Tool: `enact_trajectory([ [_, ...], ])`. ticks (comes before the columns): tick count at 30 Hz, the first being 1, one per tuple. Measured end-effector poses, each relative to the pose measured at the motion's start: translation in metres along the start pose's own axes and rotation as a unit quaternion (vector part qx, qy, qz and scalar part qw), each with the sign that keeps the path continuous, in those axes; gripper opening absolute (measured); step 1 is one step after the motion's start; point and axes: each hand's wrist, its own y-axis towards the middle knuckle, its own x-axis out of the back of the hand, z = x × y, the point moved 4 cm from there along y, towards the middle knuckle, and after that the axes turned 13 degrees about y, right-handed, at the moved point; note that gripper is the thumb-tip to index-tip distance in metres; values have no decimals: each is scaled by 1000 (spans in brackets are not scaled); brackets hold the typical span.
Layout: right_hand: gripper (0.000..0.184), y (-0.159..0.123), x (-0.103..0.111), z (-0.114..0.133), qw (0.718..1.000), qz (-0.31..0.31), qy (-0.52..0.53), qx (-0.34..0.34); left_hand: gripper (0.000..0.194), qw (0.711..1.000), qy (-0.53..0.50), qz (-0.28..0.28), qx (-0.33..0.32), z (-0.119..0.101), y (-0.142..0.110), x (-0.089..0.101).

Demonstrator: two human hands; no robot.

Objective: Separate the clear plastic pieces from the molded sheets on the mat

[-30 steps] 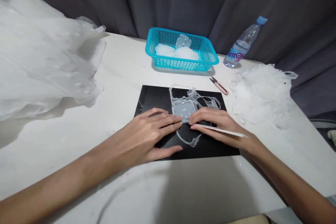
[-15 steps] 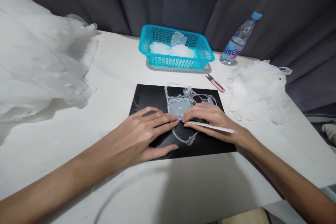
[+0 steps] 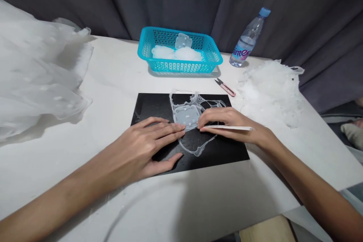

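Note:
A translucent rounded-square silicone-like piece with small holes lies on a black mat, with a thin ragged frame of the same material around it. Flat on the mat rests my left hand, its fingers stretched out and their tips on the piece's lower left edge. My right hand is closed around a slim white stick-like tool at the piece's lower right corner. The tool's working tip is hidden under my fingers.
Behind the mat stands a blue basket with similar translucent pieces inside. Pink thread snips and a water bottle are to its right. Translucent scraps are heaped at the right, and a large pile of translucent sheets fills the left.
The view has shifted slightly, so most things appear a little further left. My right hand has slid a little away from my left fingertips along the piece's lower edge, showing more of it.

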Motion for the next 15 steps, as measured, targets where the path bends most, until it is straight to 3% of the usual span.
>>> enact_trajectory([
  [9, 15, -5, 6, 0, 1000, -6, 20, -8, 43, 999, 10, 30, -2, 0, -1, -4],
  [15, 13, -3, -6, -1, 999, -32, 18, 17, 41, 1000, 7, 29, 1, -3, -2, -1],
])
